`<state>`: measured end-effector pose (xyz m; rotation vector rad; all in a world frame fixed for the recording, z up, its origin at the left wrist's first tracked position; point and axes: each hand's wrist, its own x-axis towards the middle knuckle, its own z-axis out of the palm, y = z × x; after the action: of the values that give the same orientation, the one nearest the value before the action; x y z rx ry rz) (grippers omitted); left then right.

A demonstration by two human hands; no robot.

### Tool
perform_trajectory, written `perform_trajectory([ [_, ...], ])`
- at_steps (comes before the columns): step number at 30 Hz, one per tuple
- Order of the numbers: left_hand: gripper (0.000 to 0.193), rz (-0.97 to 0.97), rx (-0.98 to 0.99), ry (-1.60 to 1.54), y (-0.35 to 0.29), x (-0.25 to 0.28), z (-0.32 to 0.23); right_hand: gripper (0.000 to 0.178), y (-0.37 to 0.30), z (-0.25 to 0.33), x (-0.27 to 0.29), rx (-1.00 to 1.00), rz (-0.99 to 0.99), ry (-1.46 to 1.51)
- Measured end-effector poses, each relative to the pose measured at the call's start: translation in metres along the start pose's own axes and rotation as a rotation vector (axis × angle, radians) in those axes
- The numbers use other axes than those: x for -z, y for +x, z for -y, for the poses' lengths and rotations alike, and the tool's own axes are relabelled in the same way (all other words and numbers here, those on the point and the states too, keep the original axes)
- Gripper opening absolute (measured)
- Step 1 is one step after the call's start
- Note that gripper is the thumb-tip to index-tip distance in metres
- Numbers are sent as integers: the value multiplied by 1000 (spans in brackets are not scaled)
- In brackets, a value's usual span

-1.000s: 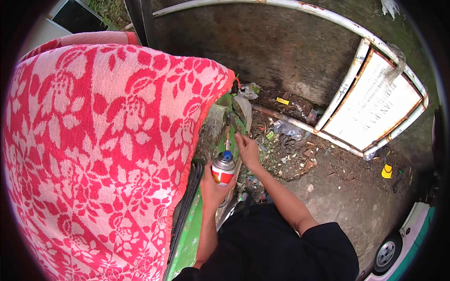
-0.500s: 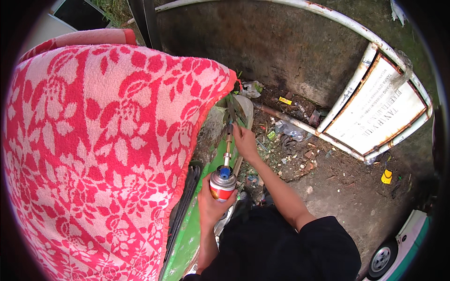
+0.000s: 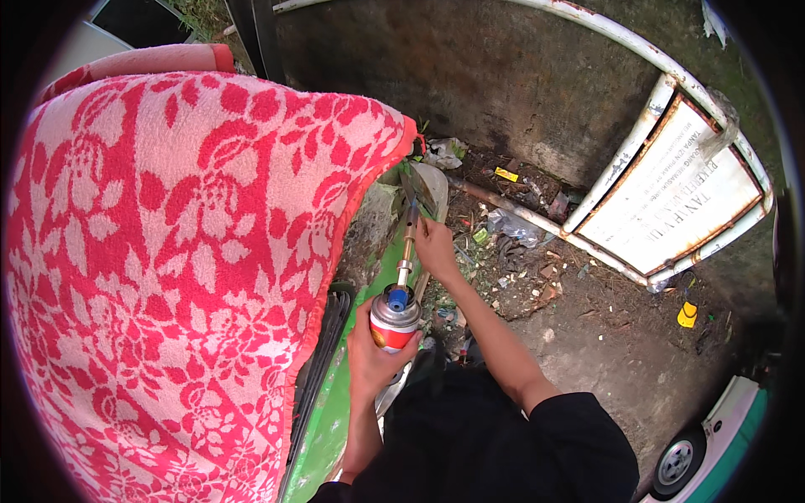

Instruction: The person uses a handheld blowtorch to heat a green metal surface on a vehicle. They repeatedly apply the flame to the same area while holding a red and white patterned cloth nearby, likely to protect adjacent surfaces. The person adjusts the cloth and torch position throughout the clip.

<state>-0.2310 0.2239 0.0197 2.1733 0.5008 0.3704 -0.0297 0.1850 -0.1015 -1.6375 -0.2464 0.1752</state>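
Note:
My left hand is wrapped round the gas can of a blowtorch. The can is silver, white and red, with a blue fitting on top, and its metal tube points away from me. Beside the far end of the tube is my right hand, its fingers curled in. What those fingers hold, if anything, is hidden. A dull flat strip rises just beyond the nozzle, over the end of a worn green surface. Whether a flame burns at the nozzle is hard to make out.
A pink and red floral blanket drapes over something at the left. To the right, a rusty white pipe frame holds a white sign. Litter and rubble cover the ground ahead. A vehicle wheel shows at lower right.
The view has shifted slightly. The blowtorch in my left hand and my right hand by its nozzle keep nearly the same positions relative to each other.

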Motion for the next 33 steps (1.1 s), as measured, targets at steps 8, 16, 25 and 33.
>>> perform_trajectory([
  [8,76,4,1,13,2,0,8,58,-7,5,15,-57,110,-84],
  [16,75,-21,0,-27,5,1,7,56,-30,7,23,-93,192,-112],
  [25,75,-29,9,-10,-8,5,9,57,-31,15,13,-59,144,-64],
  [33,75,-24,30,-9,-11,7,9,61,-31,12,16,-82,172,-99],
])
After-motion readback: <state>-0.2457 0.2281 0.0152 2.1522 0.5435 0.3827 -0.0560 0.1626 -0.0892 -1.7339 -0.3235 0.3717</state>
